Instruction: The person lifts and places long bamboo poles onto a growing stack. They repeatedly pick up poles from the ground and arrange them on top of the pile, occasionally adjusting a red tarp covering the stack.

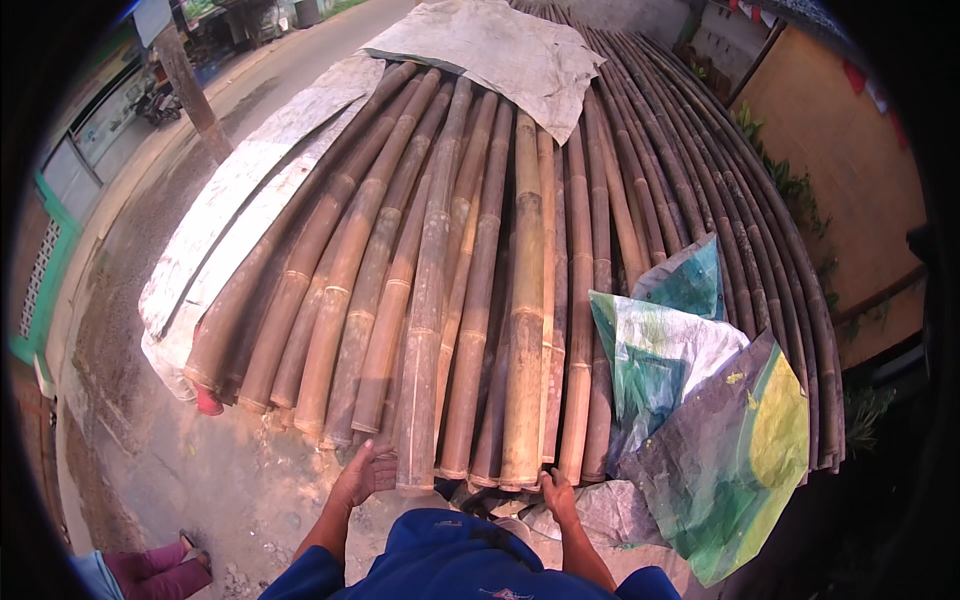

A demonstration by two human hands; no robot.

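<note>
A large pile of long brown bamboo poles [432,300] spreads in front of me, cut ends toward my body. Beside the lower end of a greyish pole is my left hand [368,474], open, fingers apart and holding nothing. My right hand [560,496] is at the near end of a reddish-brown bamboo pole [578,400], right of a thicker yellowish pole [526,330]. Its fingertips reach up at the pole ends; part of the fingers is hidden, so whether they grip is unclear.
Pale sheeting [490,50] lies over the poles at the far end and down the left side. A green, yellow and grey plastic sheet [715,450] drapes at the right. An orange wall [830,170] stands right. Another person's legs [155,572] show at lower left.
</note>
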